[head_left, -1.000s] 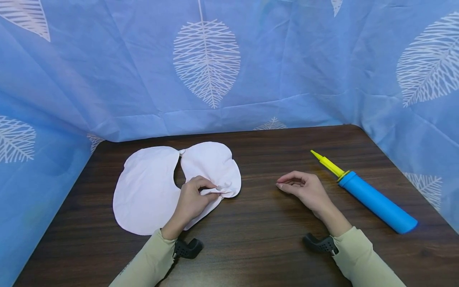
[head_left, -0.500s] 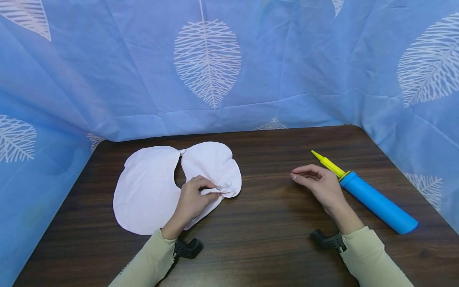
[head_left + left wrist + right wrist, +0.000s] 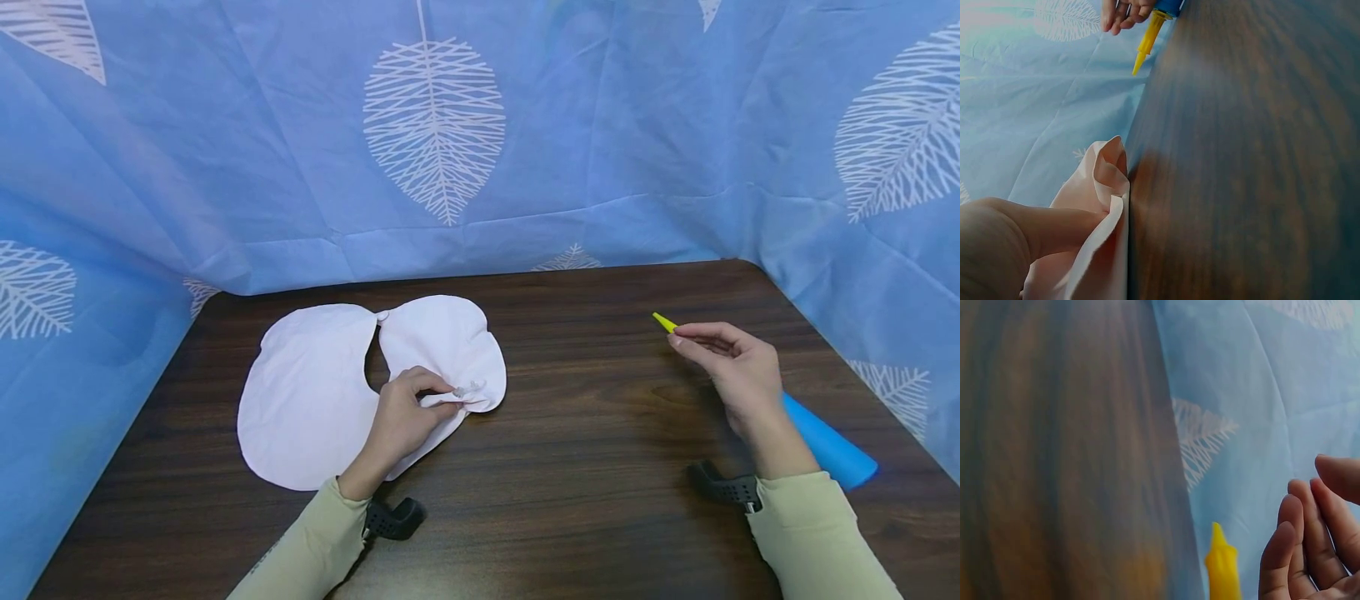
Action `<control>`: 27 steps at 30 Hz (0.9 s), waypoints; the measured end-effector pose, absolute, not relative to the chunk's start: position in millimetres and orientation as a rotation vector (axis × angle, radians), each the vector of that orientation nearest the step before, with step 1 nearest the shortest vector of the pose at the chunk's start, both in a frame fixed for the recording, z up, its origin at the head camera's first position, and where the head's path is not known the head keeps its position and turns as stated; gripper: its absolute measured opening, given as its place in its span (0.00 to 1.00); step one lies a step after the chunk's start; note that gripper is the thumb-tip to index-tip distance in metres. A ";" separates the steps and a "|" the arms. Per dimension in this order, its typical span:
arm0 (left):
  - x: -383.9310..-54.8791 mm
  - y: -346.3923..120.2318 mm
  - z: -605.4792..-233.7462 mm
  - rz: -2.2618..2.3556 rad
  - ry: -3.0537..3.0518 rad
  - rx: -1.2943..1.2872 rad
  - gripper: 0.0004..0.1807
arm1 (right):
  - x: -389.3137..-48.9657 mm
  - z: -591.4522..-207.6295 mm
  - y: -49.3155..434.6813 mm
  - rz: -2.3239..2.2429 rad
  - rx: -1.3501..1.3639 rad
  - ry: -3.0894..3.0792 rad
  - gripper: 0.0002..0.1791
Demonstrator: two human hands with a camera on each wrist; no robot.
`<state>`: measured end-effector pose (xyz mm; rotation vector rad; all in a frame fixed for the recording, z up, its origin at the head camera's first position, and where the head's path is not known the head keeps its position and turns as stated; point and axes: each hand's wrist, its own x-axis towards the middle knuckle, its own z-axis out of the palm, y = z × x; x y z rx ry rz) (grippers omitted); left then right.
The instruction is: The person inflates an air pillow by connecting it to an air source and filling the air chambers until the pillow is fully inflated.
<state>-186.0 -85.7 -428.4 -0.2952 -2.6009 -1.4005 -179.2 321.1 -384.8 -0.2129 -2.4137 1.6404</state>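
The left hand [image 3: 405, 421] pinches a puckered fold of the pale, limp, matte piece [image 3: 307, 400], thumb and fingers closed on it; the piece lies nearly flat on the left half of the table [image 3: 562, 467], two rounded lobes with a slim opening between. Over on the right, the right hand [image 3: 738, 375] hangs above the pump [image 3: 828, 437], fingers gently bent, thumb a little apart, holding nothing. The pump is a smooth blue cylinder with a tapered yellow nozzle, lying slantwise on dark, streaky wood grain. Behind hangs creased blue cloth [image 3: 292, 150] printed with white leaf skeletons.
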 end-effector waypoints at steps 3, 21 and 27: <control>-185.9 -85.9 -428.2 -1.405 -2.608 -0.289 0.09 | -178.4 -379.4 327.9 1.631 -0.250 -2.371 0.26; -186.0 -86.4 -428.8 -1.422 -2.625 -0.263 0.08 | -180.2 -373.7 363.1 1.142 -0.781 -2.550 0.34; -185.8 -85.1 -428.5 -1.414 -2.621 -0.278 0.08 | -178.7 -377.6 360.3 0.987 -0.706 -2.643 0.34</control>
